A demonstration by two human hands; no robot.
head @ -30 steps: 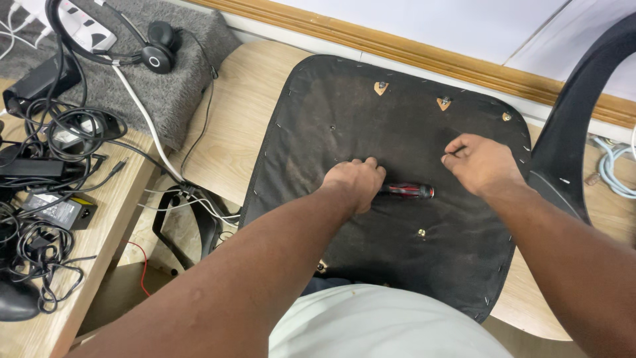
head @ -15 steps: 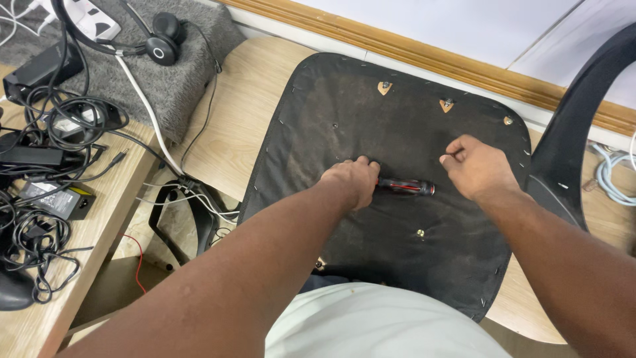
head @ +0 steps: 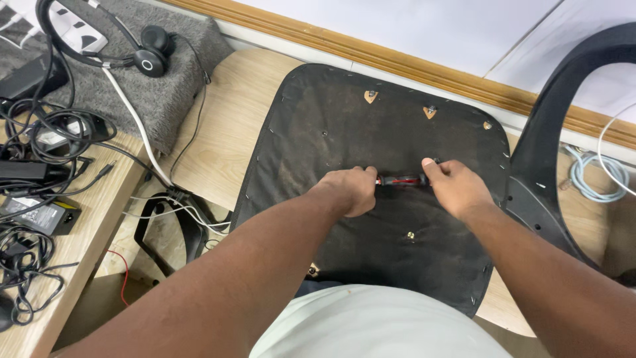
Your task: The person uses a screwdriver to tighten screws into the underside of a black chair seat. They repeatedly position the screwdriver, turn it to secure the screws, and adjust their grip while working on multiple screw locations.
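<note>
Screwdriver: a red-and-black handled one (head: pixel 401 179) lay across the middle of the upturned chair seat (head: pixel 331 132), running roughly 9 to 3 o'clock between the two hands.
Left hand: the left hand (head: pixel 348 190) was curled in a fist round the 9 o'clock end of the tool, so the tip was hidden (couldn't tell if it sat on a screw).
Right hand: the right hand (head: pixel 454 187) was pinched narrow on the 3 o'clock end, thumb on top.
Seat underside: black fabric, stapled round the edge, with two bare bolt brackets (head: pixel 371 96) up at 12 o'clock and a small brass fitting (head: pixel 411 235) at 6 o'clock of the tool.
Progress: my read was mid-job; the base was off, the mounting points stood bare, and nothing looked refitted yet.
Around it: black chair back (head: pixel 563 113) at 3 o'clock, headset (head: pixel 149 56) and a cable tangle (head: pixel 40 152) out at 9 to 10 o'clock.
</note>
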